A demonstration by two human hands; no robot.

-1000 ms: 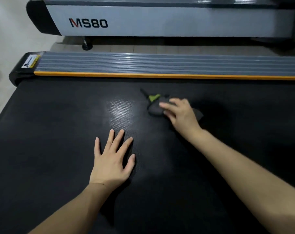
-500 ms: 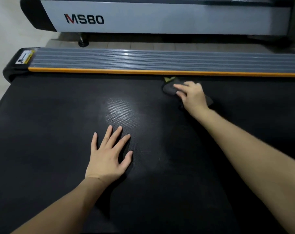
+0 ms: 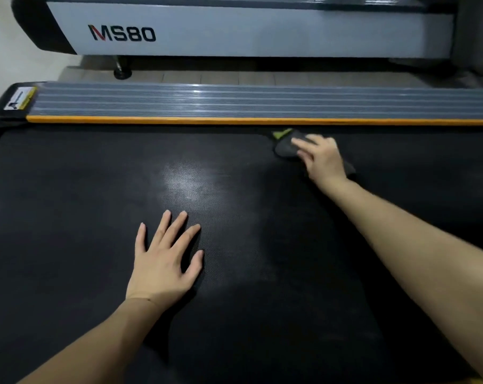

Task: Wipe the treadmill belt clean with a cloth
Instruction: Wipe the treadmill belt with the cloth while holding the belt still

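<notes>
Mid-wipe: the right hand [image 3: 322, 159] presses the dark cloth [image 3: 284, 146] flat-fingered on the treadmill belt [image 3: 68, 217], just beside the orange strip [image 3: 151, 120]. Left hand [image 3: 162, 261] rests spread, grasping nothing. Next probably a sweep away from the strip.

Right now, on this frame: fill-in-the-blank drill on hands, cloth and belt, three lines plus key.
1. The right hand presses the ___ onto the belt.
2. The left hand lies ___ on the belt, fingers spread.
3. The cloth sits just short of the ___ strip.

Missing: cloth; flat; orange
</notes>
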